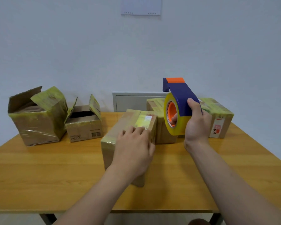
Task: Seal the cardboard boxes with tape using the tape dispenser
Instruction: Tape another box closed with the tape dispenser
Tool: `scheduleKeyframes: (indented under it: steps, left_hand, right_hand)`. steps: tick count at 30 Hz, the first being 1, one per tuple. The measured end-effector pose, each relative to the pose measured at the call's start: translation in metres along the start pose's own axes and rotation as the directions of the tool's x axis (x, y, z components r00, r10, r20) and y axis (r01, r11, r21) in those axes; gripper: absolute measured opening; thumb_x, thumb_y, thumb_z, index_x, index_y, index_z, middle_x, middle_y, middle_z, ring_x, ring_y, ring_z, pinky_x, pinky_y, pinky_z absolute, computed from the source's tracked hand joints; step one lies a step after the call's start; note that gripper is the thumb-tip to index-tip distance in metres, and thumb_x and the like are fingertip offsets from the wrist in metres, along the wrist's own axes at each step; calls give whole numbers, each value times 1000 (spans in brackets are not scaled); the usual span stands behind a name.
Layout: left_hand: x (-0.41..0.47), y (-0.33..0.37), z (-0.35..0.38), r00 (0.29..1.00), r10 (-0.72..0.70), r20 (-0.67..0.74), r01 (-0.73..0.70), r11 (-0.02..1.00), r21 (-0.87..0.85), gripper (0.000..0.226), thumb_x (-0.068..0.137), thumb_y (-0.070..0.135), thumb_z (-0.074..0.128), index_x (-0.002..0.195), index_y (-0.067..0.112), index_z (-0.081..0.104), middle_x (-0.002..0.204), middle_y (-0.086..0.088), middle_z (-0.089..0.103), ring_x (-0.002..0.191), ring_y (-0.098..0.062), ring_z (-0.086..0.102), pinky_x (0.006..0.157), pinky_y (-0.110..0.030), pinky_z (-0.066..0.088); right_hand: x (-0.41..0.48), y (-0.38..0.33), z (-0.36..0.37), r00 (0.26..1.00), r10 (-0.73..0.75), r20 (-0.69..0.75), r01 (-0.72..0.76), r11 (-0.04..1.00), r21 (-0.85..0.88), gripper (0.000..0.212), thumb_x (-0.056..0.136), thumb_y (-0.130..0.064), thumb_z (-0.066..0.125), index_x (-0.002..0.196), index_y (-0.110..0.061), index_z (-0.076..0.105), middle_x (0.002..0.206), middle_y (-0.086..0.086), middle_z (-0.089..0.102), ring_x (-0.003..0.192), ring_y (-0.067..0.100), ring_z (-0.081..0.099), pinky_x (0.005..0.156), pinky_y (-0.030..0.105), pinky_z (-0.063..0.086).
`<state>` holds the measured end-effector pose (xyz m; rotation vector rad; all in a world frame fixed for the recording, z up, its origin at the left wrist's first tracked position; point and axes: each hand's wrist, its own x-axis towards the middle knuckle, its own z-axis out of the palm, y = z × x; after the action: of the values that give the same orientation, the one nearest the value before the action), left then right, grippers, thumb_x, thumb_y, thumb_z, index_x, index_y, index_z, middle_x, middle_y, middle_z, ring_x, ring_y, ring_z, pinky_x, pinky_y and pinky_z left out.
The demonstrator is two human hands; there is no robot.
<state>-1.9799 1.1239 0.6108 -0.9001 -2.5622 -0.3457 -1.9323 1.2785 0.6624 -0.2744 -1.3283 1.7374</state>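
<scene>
A closed cardboard box (120,127) with yellowish tape on its top lies in the middle of the table. My left hand (134,150) rests flat on its top, fingers spread, and hides much of the near end. My right hand (196,124) holds a blue and orange tape dispenser (180,101) with a yellow tape roll in the air, to the right of that box and above the table. The dispenser's orange-topped end points up and away from me.
Two open boxes stand at the back left, a large one (37,117) and a smaller one (84,124). Two closed taped boxes (159,127) (219,117) stand behind the dispenser at the back right. The wooden table (55,176) ends near me. A white wall stands behind.
</scene>
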Motion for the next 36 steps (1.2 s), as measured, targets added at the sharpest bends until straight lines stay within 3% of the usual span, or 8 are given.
scheduleKeyframes:
  steps: [4,9,13,16,21,26,32,36]
  left_hand:
    - [-10,-24,-20,998,-56,-4,56,998,-30,17,98,22,48,113,31,52,119,13,60,110,-15,52,100,-33,39]
    - [-12,-43,-16,970,-180,-166,171,983,-71,33,81,2,63,96,31,58,106,11,63,108,-18,56,93,-34,35]
    - [-2,-19,-6,985,-66,-157,19,959,-284,41,100,37,49,140,35,57,142,10,58,131,-14,49,108,-35,31]
    - [15,4,10,1000,11,7,-10,993,-120,62,101,68,36,157,41,38,157,7,48,141,-22,42,114,-46,31]
    - [21,5,31,987,84,-139,-93,994,-61,51,87,73,60,122,37,62,127,11,67,120,-21,56,100,-46,42]
    - [13,6,33,945,101,-312,-171,964,-205,39,80,65,75,85,32,54,93,13,65,93,-14,57,94,-41,41]
    - [9,-11,28,969,25,-245,-145,861,-487,16,75,38,64,85,33,52,85,18,62,88,-4,54,106,-39,37]
    - [7,-39,25,980,24,-199,-163,670,-724,19,68,18,65,83,29,62,89,12,71,102,-14,68,101,-52,48]
  right_hand:
    - [12,-3,-2,999,-29,21,30,998,-51,40,103,-29,56,103,9,70,61,5,70,51,17,65,49,23,52]
    - [14,-4,4,997,-23,80,31,994,-105,36,104,-31,54,103,1,71,63,1,72,53,11,66,50,20,52]
    - [11,1,9,990,-32,134,50,989,-136,37,105,-29,53,97,2,71,62,4,71,52,17,66,49,24,52]
    - [9,4,12,986,-46,161,69,987,-143,36,105,-26,53,97,4,70,61,4,70,51,17,65,48,24,52]
    - [12,-2,6,980,-45,194,82,979,-185,31,105,-25,53,88,-7,71,60,-1,70,49,11,64,48,20,52]
    - [17,-7,1,958,-34,286,101,970,-222,33,104,-30,57,77,-16,71,61,0,70,51,12,64,50,21,52]
    - [27,-12,-2,929,39,368,73,955,-286,36,94,-43,69,89,-8,76,74,7,74,63,20,68,61,30,54]
    - [29,-17,-3,911,80,406,35,963,-268,37,89,-45,70,88,-8,76,76,9,74,60,19,67,61,32,54]
